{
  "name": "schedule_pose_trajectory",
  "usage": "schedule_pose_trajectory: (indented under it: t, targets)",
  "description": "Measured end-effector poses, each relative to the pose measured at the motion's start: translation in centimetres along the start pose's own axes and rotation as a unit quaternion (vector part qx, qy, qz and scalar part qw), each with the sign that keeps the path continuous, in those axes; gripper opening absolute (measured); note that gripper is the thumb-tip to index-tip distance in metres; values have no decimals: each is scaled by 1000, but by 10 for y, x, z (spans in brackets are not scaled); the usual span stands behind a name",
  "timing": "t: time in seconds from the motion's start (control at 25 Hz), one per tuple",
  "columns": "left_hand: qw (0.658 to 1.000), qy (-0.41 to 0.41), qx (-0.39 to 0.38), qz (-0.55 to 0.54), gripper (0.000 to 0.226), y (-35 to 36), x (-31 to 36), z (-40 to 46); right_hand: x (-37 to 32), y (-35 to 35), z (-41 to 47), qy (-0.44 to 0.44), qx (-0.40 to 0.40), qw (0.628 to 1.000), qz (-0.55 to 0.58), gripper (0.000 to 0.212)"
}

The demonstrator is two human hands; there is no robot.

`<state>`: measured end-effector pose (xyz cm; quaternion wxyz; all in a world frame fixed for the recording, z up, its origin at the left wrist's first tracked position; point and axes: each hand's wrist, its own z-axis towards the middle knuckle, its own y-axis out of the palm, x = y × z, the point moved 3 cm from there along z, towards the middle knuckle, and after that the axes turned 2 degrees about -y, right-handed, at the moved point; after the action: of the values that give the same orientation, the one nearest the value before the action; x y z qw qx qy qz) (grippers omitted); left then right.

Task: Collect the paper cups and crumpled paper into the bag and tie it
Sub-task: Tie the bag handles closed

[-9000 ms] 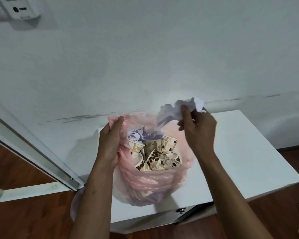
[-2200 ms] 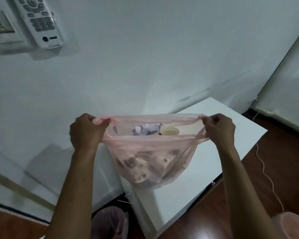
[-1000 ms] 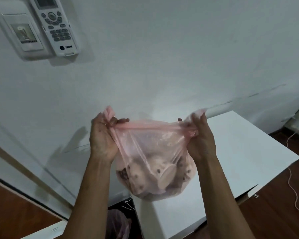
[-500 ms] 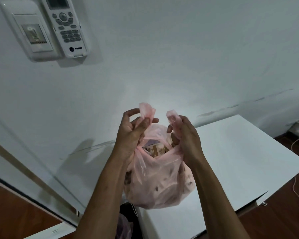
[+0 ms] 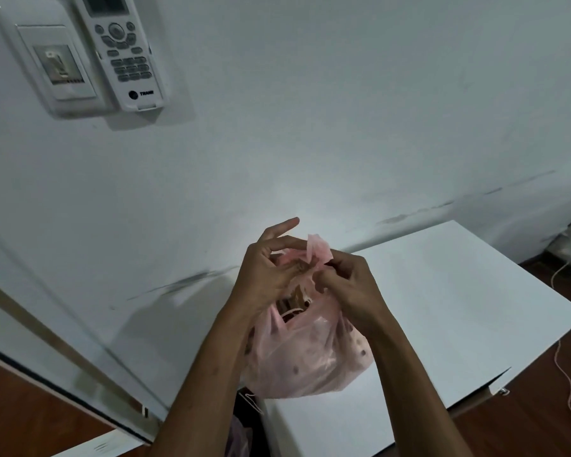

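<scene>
A thin pink plastic bag [image 5: 305,357] bulges with paper cups [image 5: 295,300] printed in brown, visible through a gap near its top and faintly through the plastic. It hangs over the near left corner of a white table [image 5: 442,308]. My left hand [image 5: 266,270] and my right hand [image 5: 346,280] meet at the bag's gathered top and pinch the two pink ears, one of which sticks up between them. My left index finger points upward. No crumpled paper shows from here.
A white wall fills the background, with a switch plate [image 5: 51,64] and a white remote in a holder [image 5: 122,51] at the upper left. Brown wooden floor lies on both sides. A thin cord [image 5: 564,374] trails on the floor at the right. Another pink bag [image 5: 239,437] sits below the table.
My hands have drawn together from holding the bag's ears apart to touching, and the ears now cross between my fingers. The bag's mouth has narrowed to a small gap.
</scene>
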<state>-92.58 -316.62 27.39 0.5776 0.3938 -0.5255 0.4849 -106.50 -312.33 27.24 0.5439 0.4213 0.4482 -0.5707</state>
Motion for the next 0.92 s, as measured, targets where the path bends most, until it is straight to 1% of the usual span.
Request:
schedule_pose_trajectory:
  t: [0.04, 0.08, 0.12, 0.16, 0.2, 0.24, 0.28, 0.32, 0.36, 0.44, 0.48, 0.52, 0.6, 0.64, 0.68, 0.72, 0.76, 0.8, 0.84, 0.92]
  targets:
    - [1000, 10, 8, 25, 26, 1, -1, 1, 0, 1, -1, 6, -13, 1000, 10, 16]
    - [998, 29, 13, 49, 32, 2, -2, 1, 0, 3, -1, 16, -7, 1000, 26, 13]
    - [996, 53, 17, 69, 40, 3, -4, 1, 4, 3, 0, 27, 18, 999, 35, 13]
    - [993, 73, 18, 88, 56, 5, -5, 1, 5, 5, 1, 43, 57, 997, 41, 17]
    - [991, 82, 19, 105, 76, 6, -7, 0, 9, 5, 2, 64, 93, 992, 56, 21]
    - [990, 71, 17, 118, 97, 5, -12, -1, 12, 5, 3, 90, 116, 984, 97, 25]
    - [991, 44, 9, 124, 110, 2, -18, -1, 16, 6, 4, 114, 130, 973, 154, 29]
    - [992, 14, -11, 122, 110, -2, -22, -2, 18, 5, 5, 130, 136, 959, 213, 28]
    - [992, -16, -40, 117, 99, -7, -25, -2, 19, 3, 6, 130, 141, 950, 248, 23]
    - [987, -81, -110, 83, 61, -17, -28, -4, 21, 3, 7, 112, 138, 949, 261, 16]
    - [984, -113, -127, 46, 44, -19, -29, -3, 22, 5, 7, 104, 128, 955, 248, 15]
    - [982, -144, -121, -2, 33, -20, -32, -1, 23, 5, 7, 96, 116, 963, 224, 12]
    - [973, -194, -52, -113, 26, -17, -36, 6, 24, 1, 8, 61, 83, 985, 135, 9]
    - [967, -205, -12, -153, 22, -16, -36, 10, 24, -4, 11, 24, 62, 996, 51, 12]
    - [962, -208, 18, -177, 20, -15, -36, 12, 23, -10, 14, -25, 40, 997, -61, 14]
    - [961, -205, 33, -183, 20, -14, -34, 12, 24, -14, 16, -77, 27, 980, -181, 17]
    - [964, -199, 37, -173, 21, -13, -32, 12, 25, -16, 18, -125, 31, 951, -283, 22]
    - [968, -194, 29, -159, 24, -12, -31, 10, 28, -16, 19, -154, 54, 923, -349, 26]
    - [968, -197, 18, -151, 26, -9, -30, 8, 30, -14, 18, -165, 86, 905, -384, 29]
    - [962, -223, 1, -155, 29, -4, -33, 6, 32, -7, 14, -164, 157, 889, -397, 27]
